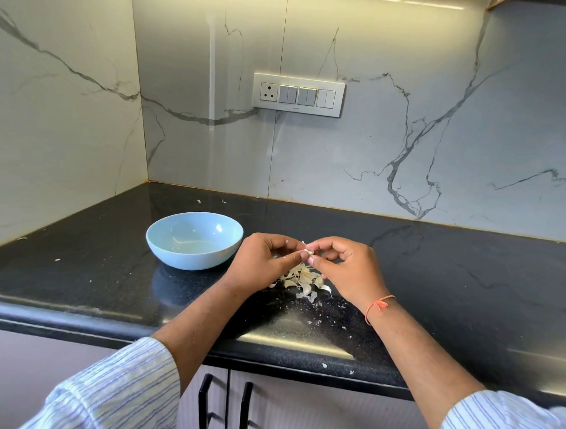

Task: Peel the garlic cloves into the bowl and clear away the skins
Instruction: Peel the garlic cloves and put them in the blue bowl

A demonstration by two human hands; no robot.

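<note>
Black speckled countertop [435,269], marble-veined backsplash [408,138], switch panel [298,95], grey cabinets [299,409]

no readable text, labels or numbers anywhere

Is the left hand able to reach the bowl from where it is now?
Probably yes. The left hand is just right of the bowl, with nothing between them. But its fingers pinch a clove together with the right hand.
</note>
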